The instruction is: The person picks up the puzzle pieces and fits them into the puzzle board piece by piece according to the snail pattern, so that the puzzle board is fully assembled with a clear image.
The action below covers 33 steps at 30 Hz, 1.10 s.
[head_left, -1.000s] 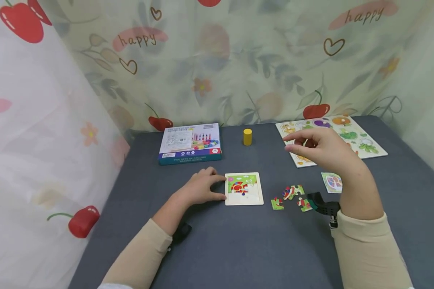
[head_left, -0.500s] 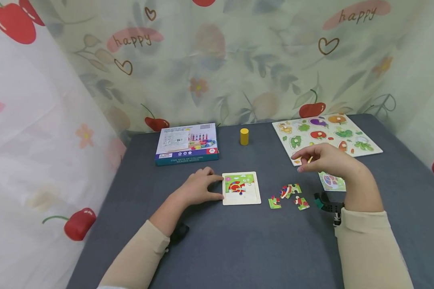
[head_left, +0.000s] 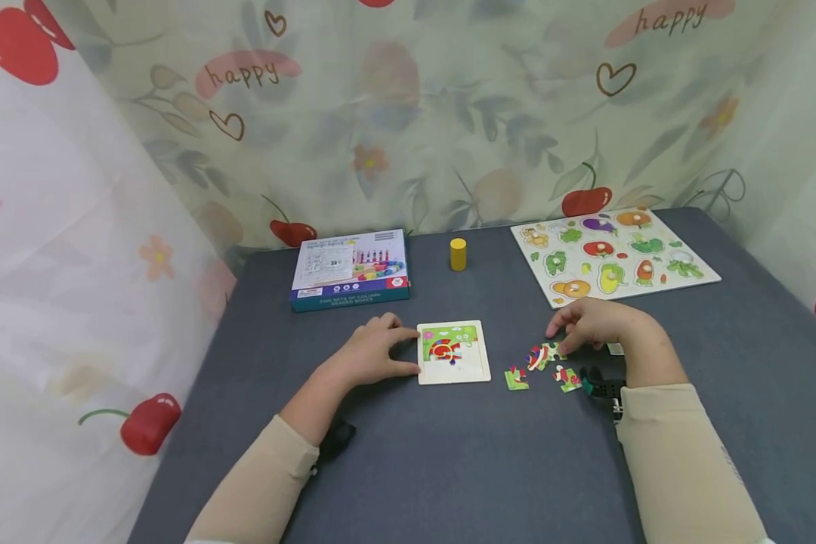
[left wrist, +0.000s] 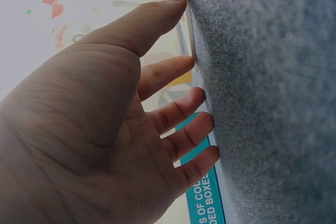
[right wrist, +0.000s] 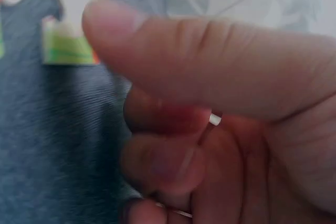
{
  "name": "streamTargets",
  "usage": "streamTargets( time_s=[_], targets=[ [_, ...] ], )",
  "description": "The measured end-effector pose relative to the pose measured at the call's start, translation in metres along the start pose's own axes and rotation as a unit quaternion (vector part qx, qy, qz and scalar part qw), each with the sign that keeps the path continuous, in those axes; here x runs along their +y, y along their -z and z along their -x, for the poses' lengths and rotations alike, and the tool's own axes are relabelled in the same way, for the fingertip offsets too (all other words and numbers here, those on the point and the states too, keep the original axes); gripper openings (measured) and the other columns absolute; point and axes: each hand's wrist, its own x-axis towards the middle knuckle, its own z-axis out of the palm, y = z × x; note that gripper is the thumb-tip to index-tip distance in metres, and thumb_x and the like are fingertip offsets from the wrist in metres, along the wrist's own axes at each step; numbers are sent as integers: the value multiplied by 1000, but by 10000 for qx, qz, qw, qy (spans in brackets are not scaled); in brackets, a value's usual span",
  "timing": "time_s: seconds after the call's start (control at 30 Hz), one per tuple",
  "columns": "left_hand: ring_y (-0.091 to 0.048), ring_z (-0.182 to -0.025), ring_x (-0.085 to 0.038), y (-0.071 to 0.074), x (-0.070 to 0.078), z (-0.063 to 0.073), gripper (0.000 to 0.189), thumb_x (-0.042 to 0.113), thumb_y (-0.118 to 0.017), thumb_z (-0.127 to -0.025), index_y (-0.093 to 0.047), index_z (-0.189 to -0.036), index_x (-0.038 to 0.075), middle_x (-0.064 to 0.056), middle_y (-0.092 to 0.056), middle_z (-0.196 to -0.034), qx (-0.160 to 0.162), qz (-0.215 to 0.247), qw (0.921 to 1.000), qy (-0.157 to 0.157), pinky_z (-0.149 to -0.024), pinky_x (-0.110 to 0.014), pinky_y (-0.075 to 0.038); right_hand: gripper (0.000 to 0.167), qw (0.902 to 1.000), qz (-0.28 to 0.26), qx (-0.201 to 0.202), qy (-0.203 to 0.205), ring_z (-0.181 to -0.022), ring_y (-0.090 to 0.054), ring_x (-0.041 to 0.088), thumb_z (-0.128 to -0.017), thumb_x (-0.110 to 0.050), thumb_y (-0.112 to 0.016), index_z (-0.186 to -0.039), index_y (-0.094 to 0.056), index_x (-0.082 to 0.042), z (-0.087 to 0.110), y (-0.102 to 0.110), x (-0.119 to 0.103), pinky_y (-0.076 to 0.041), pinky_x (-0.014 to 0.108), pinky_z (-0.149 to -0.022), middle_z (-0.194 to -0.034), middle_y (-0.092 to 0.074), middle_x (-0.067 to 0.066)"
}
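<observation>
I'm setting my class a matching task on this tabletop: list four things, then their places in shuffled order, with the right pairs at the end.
Things
1. yellow cylinder
2. puzzle tray
3. vegetable board
4. loose puzzle pieces

Places
A. lying flat at the back right
B. scattered by the thumb of the right hand
C. standing upright at the back, to the right of the box
D. touched along one edge by the left hand

Pairs: 1-C, 2-D, 3-A, 4-B
</observation>
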Motion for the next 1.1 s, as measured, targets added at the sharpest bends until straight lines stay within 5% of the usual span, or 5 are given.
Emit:
streamTargets(
  time_s=[0.33, 0.8, 1.1],
  targets=[
    [-45, -110, -20, 1, -1, 1, 69, 56, -76, -88, -58, -148, 27, -4, -50, -132, 55, 21, 10000, 17, -89, -38, -43, 13, 9974, 280, 652, -121, -70, -51, 21, -91, -14, -77, -99, -71, -5, -5, -2, 2, -40, 36, -64, -78, -60, 2],
    [-45, -110, -20, 0, 0, 1, 68, 55, -76, -88, -58, -147, 27, -4, -50, -131, 33, 42, 10000, 26, -89, -38, -43, 18, 9836, 1046, 1465, 65, -78, -52, 22, -97, -23, -71, -96, -68, -5, -16, -7, 1, -39, 37, -69, -85, -59, 6],
    [-45, -110, -21, 1, 1, 2, 68, 54, -76, -89, -58, -148, 25, -5, -50, -131, 34, 15, 10000, -21, -90, -39, -42, 34, 9882, 829, 1285, 92, -65, -49, 20, -85, -19, -84, -109, -66, -3, -18, -4, 5, -37, 36, -65, -72, -52, 6]
  ],
)
